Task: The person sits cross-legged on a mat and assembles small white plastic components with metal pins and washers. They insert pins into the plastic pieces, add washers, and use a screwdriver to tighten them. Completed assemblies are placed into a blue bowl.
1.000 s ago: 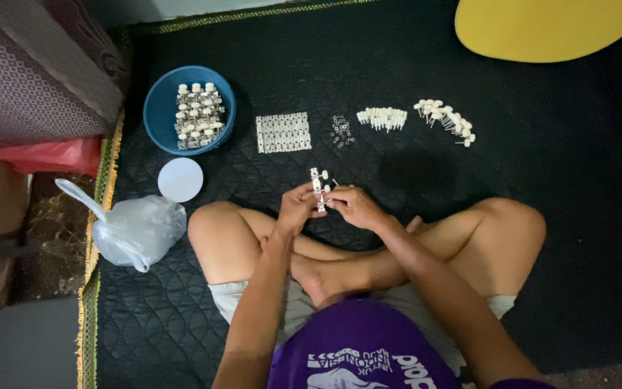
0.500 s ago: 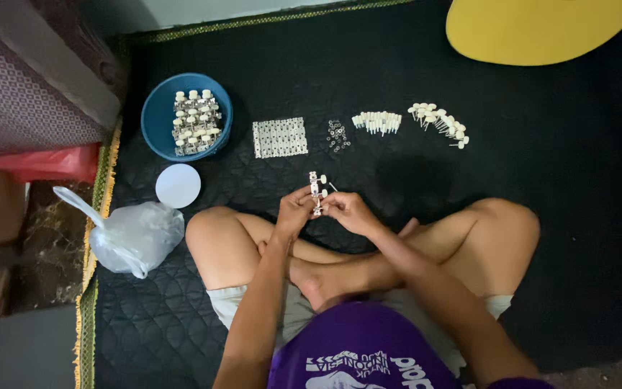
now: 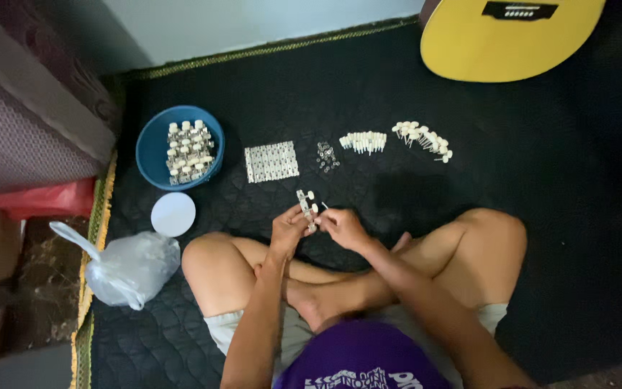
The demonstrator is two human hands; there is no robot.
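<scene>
Left hand, right hand grip one tuner strip.

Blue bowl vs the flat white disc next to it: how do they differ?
The blue bowl is deep-walled and holds a heap of small white-and-metal parts; the white disc is flat and bare. The bowl is the larger of the two. The bowl lies farther from the person, the disc nearer the knee. Both are round and rest on the dark quilted mat, off to the person's left.

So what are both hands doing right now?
Left hand: closed around a small metal strip with white knobs.
Right hand: fingers pinched at that strip's lower end; held item cannot be told.
</scene>
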